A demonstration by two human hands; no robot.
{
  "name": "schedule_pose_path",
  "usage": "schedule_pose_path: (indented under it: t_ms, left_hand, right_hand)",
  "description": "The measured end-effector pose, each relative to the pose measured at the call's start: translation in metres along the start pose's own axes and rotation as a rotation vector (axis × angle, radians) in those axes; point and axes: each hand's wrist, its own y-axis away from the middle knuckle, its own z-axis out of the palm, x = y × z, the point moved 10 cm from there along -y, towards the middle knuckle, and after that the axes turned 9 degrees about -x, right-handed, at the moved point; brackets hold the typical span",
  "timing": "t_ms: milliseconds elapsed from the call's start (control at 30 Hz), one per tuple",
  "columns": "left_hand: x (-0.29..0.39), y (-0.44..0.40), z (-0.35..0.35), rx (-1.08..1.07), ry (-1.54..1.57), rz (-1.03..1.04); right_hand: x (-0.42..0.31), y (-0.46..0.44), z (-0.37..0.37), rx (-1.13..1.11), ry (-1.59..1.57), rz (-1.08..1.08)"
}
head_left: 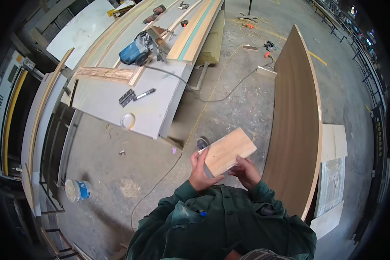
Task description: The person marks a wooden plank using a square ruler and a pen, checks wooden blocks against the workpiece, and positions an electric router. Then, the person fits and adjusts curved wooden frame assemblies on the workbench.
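Wooden block (230,151), pale and rectangular, held up in front of the person's green jacket (221,221), to the right of the near end of the table (149,115) and well apart from it; one broad face is turned upward and the block lies aslant. The left hand (199,171) is part open, its digits spread along the left end and lower corner of the block, which it grips. The right hand (247,172) is part closed, the thumb against the near long edge and the other fingers curled, partly hidden, beside and below that edge. On the near part of the table are a ring-shaped item (128,121), close to the near edge, and, farther in, a marker (144,94) touching or just beside a dark slotted piece (126,98). Toward the middle of the table stands a blue power tool (134,50), from which a dark cable (171,73) runs over the right edge. Beyond the tool, long boards (173,51), one with a green stripe, extend along the table. To the left of the table's near end, on the floor, is a bucket (79,190); to its right, a large brown panel (294,121) stands on edge
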Motion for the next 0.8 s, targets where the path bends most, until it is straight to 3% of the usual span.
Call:
schedule_pose_path:
  t_ms: [100, 167, 267, 333, 400, 500, 567, 600, 733, 800]
  left_hand:
    - [-0.033, -0.083, -0.008, -0.120, 0.093, 0.076]
    - [-0.063, -0.146, -0.054, 0.063, -0.062, 0.092]
    - [-0.096, -0.232, -0.161, 0.387, -0.128, -0.108]
    - [-0.103, -0.277, -0.228, 0.637, -0.195, -0.048]
    - [-0.114, -0.315, -0.267, 0.748, -0.315, -0.031]
    - [-0.169, -0.350, -0.288, 0.770, -0.167, -0.195]
    - [-0.194, -0.361, -0.289, 0.809, -0.192, -0.179]
    - [-0.186, -0.367, -0.289, 0.810, -0.245, -0.202]
    - [-0.203, -0.365, -0.287, 0.993, 0.014, -0.211]
    - [-0.194, -0.373, -0.294, 1.024, -0.102, -0.220]
  right_hand:
    - [-0.051, -0.068, -0.019, 0.024, -0.049, -0.044]
    - [-0.090, -0.107, -0.027, 0.069, 0.009, -0.058]
    - [-0.153, -0.139, -0.027, 0.214, 0.101, -0.165]
    - [-0.187, -0.163, -0.020, 0.222, 0.089, -0.203]
    - [-0.209, -0.193, -0.022, 0.219, 0.057, -0.195]
    - [-0.236, -0.246, -0.020, 0.166, -0.038, -0.164]
    - [-0.251, -0.283, -0.022, 0.176, 0.024, -0.081]
    - [-0.261, -0.303, -0.023, 0.171, 0.028, -0.067]
    - [-0.293, -0.388, -0.024, 0.087, 0.079, 0.030]
    - [-0.307, -0.417, -0.009, 0.056, 0.143, 0.125]
